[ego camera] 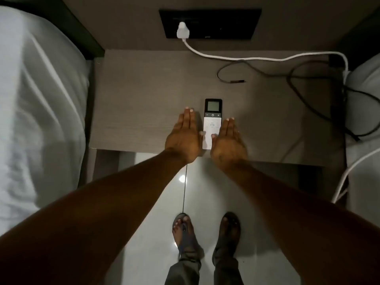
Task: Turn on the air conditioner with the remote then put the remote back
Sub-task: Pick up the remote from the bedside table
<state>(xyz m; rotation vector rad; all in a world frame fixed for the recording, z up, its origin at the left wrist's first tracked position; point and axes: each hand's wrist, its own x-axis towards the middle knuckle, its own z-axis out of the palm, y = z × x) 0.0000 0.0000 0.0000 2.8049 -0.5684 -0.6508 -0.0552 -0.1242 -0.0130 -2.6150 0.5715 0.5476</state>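
Observation:
A white remote (212, 122) with a dark screen at its far end lies flat on the grey-brown bedside table (144, 103), near the front edge. My left hand (184, 135) rests flat just left of it, fingers straight and together, thumb close to the remote's side. On the other side my right hand (228, 140) lies flat too, its thumb touching the remote's near right part. Neither hand grips anything. The air conditioner is out of view.
A white plug (182, 30) sits in a black wall socket panel (209, 23); its white cable (267, 58) and black cables (308, 79) cross the table's far and right parts. White bedding (37, 99) lies left, more at right. My sandalled feet stand on glossy floor tiles (144, 223).

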